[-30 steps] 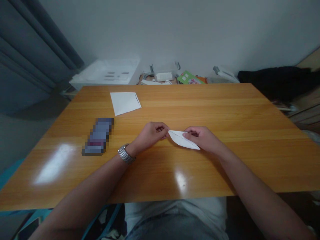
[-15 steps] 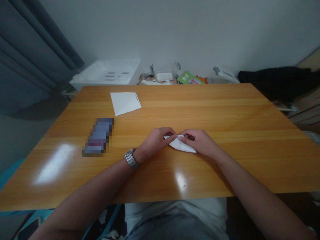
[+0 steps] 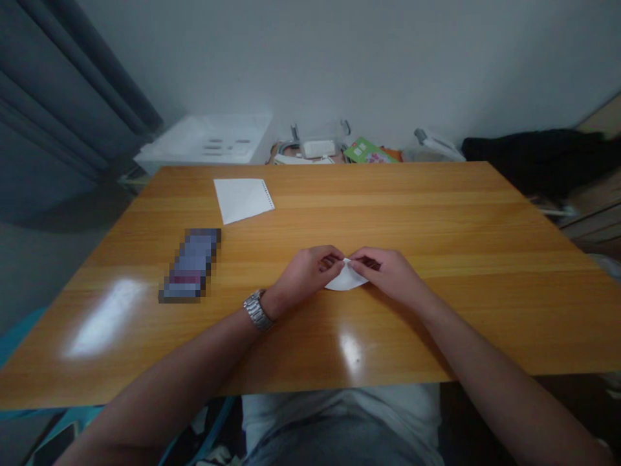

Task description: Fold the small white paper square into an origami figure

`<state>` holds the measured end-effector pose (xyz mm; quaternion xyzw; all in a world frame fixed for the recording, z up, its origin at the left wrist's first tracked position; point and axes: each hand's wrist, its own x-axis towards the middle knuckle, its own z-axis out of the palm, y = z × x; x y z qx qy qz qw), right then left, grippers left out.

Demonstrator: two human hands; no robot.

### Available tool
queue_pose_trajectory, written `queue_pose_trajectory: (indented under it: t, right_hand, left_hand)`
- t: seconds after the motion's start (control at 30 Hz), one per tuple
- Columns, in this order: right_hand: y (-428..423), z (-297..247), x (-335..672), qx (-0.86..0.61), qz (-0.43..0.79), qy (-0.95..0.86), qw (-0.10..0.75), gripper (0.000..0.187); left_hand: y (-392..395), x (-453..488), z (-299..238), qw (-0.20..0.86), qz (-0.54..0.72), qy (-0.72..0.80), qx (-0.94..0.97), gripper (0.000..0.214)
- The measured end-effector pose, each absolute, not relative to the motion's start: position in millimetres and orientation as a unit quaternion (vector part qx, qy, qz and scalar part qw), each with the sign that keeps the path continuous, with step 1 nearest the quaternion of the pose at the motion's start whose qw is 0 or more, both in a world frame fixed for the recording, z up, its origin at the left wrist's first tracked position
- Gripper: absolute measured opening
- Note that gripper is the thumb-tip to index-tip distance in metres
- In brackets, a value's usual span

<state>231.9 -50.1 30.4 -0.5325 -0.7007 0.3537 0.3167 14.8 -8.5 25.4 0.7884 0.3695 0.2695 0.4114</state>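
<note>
A small folded piece of white paper [image 3: 347, 278] is pinched between my two hands, just over the wooden table [image 3: 310, 343]. My left hand [image 3: 310, 266] has thumb and fingers closed on the paper's upper left edge. Close beside it, my right hand [image 3: 391, 272] grips the upper right edge the same way, and the fingertips nearly meet. The paper's rounded lower edge points towards me. Part of the paper is covered by my fingers.
Further back on the table lies a flat sheet of white paper [image 3: 244, 199] with a perforated edge. A pixelated, phone-shaped object [image 3: 191, 265] rests at the left. Beyond the far edge are a white bin [image 3: 204, 139], a green booklet [image 3: 366, 151] and dark cloth [image 3: 538, 152].
The folded paper has turned in my hands. Its pointed lower right corner no longer sticks out, and its lower edge now looks rounded and centred. Both hands have shifted only slightly.
</note>
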Motion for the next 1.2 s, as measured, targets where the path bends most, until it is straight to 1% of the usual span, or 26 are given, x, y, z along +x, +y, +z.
queue_pose_trajectory:
  t: [0.13,0.3,0.47,0.63,0.73,0.97,1.2]
  right_hand:
    - [-51.1,32.7,230.3,-0.538,0.331,-0.707,0.319,0.019]
    - [-49.1,31.3,234.3,-0.545,0.348,-0.677,0.352,0.022]
    - [-48.3,32.5,239.2,-0.555,0.357,-0.666,0.348,0.026]
    - [-49.0,34.7,239.9,-0.543,0.352,-0.693,0.318,0.026]
    - [-50.2,36.4,238.7,-0.538,0.348,-0.704,0.307,0.025]
    - [-48.6,35.7,238.7,-0.548,0.366,-0.674,0.335,0.028]
    - [-47.0,35.8,243.4,-0.541,0.404,-0.656,0.336,0.033]
  left_hand:
    - [-7.4,15.0,24.9,0.435,0.276,0.369,0.773,0.029]
    - [-3.6,13.7,22.8,0.475,0.301,0.366,0.741,0.027]
    - [-3.1,13.3,25.2,0.501,0.310,0.367,0.720,0.028]
    - [-5.2,14.2,29.6,0.504,0.283,0.371,0.727,0.022]
    - [-6.8,14.0,31.6,0.508,0.262,0.350,0.743,0.023]
    - [-4.4,12.0,30.4,0.487,0.274,0.352,0.750,0.027]
    - [0.1,8.6,30.8,0.510,0.272,0.349,0.738,0.030]
